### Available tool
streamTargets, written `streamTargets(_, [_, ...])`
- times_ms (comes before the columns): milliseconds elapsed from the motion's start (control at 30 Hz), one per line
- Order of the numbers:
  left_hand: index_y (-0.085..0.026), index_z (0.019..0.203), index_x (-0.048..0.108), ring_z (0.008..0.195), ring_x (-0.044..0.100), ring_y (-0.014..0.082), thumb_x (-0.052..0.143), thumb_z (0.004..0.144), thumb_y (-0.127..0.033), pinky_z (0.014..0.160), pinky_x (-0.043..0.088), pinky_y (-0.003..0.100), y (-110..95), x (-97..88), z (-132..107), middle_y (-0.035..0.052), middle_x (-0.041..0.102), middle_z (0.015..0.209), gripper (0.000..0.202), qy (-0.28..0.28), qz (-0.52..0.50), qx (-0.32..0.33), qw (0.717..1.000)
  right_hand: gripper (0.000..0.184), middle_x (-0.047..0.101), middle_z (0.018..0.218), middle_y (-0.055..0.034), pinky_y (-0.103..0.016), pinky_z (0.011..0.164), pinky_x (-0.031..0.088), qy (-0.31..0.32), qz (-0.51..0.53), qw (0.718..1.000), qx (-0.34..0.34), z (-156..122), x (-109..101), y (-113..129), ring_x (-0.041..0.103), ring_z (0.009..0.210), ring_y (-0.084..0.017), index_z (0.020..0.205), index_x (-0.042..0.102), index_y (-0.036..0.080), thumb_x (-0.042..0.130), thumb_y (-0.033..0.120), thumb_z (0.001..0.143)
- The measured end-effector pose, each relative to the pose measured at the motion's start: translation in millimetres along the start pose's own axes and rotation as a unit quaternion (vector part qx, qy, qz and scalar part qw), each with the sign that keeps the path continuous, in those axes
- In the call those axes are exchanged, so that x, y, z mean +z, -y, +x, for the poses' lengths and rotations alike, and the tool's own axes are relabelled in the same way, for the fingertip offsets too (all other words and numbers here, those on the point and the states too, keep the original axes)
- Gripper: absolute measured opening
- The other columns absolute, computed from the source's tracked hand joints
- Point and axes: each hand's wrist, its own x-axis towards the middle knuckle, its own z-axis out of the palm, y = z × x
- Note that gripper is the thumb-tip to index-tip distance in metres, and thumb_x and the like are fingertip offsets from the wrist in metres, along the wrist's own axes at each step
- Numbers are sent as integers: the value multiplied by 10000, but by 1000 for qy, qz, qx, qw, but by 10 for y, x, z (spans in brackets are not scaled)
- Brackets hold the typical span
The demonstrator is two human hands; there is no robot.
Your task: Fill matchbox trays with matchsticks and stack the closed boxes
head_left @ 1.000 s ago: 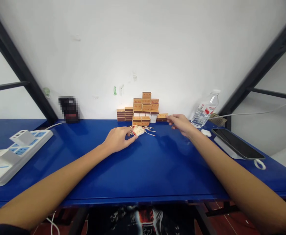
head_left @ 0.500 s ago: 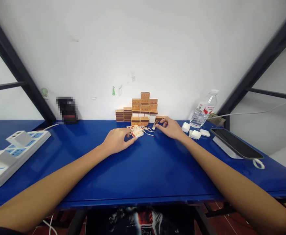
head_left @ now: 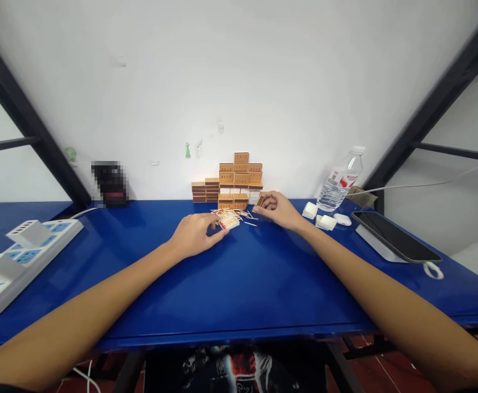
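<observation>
My left hand point(head_left: 194, 234) has its thumb and fingers closed around a small white matchbox tray point(head_left: 229, 222) full of red-tipped matches. Between the thumb and fingers of my right hand point(head_left: 280, 212) is a brown matchbox cover point(head_left: 259, 202), tilted and partly hidden by the fingers. Loose matches point(head_left: 251, 224) lie scattered on the blue table just behind and to the right of the tray. Behind them rises a stepped stack of matchboxes point(head_left: 241, 178) against the wall, with white trays point(head_left: 254, 196) showing in its lower part.
Brown-sided matchboxes point(head_left: 205, 192) are piled left of the stack. Small white blocks point(head_left: 325, 222), a water bottle point(head_left: 341, 183) and a phone point(head_left: 394, 234) on a white stand are at the right. A white power strip point(head_left: 37, 262) lies at the left on the blue table point(head_left: 239, 295).
My right hand has drawn slightly left, and the matchbox cover in it is tilted differently; the white piece at its lower end no longer shows. My left hand stays with the tray.
</observation>
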Motion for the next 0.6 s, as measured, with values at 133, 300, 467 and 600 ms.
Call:
streamTargets(133, [-190,955,751,638,621,153,634,959,-482,588,411,284,5,17,-8,21,736,810,315,-19,-20,4,1000,635,719,882,-35,-233,437,441,69,117,990,24,-154,78,273,655,635,-162,1140,516,209,888,504,718])
streamTargets(300, [-188,1011,751,626,616,145,654,953,-448,595,431,278,-12,11,-16,11,733,807,284,-41,-37,17,998,638,739,1064,-68,-205,421,459,100,168,980,17,-231,199,421,644,657,-128,1073,500,216,942,410,656])
streamTargets(467, [-184,1023,746,624,617,139,663,950,-429,596,437,276,-28,9,-19,8,736,822,268,-56,-46,30,997,546,744,1095,-79,-196,435,469,111,187,975,39,-267,238,454,700,718,-151,1062,508,214,895,414,732])
streamTargets(600, [-182,1041,747,631,619,144,659,955,-432,601,438,277,-26,19,-23,13,732,813,279,-60,-43,26,997,390,735,1017,-74,-195,433,490,104,220,967,70,-274,259,499,723,714,-159,1028,534,202,795,433,852])
